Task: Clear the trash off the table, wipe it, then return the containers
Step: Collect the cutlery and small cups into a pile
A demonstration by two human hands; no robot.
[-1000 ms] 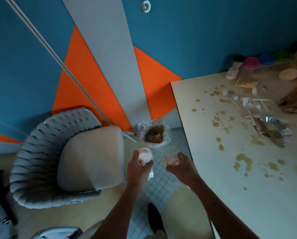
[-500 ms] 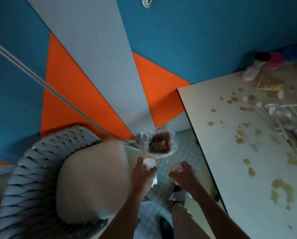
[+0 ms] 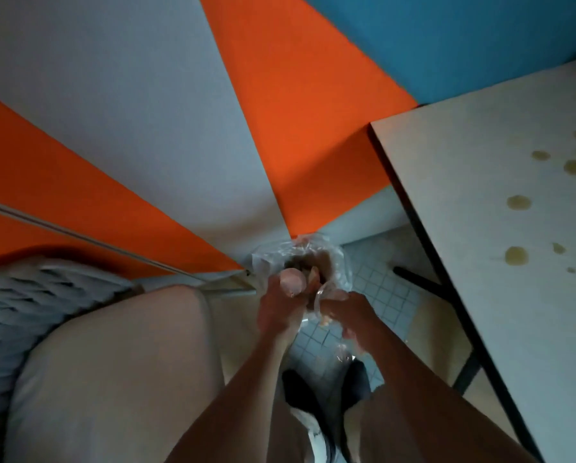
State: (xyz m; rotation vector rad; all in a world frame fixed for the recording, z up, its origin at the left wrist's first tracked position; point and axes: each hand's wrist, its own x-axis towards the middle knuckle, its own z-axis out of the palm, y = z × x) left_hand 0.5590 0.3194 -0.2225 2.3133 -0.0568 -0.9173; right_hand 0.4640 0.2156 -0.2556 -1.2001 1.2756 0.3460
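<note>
A: Task thing? The pink cup (image 3: 291,281), low centre of frame, gripped in the left hand (image 3: 277,310), fingers curled round it, right at the mouth of the clear-bagged trash bin (image 3: 300,259).

B: Right hand (image 3: 343,309)?

A: Curled round something pale and crinkly, likely a second cup; blurred, can't say for sure. It's just beside the left hand.

B: Change from a second ago?

A: Both hands have come in from short of the bin to its rim. Camera has swung down and left, so most of the table is gone.

B: Meaning?

A: Drop looks imminent, not done. Table (image 3: 480,228) at right edge shows brown spills (image 3: 517,255), unwiped. Grey chair (image 3: 96,345) lower left. Early in the task, I'd judge.
</note>
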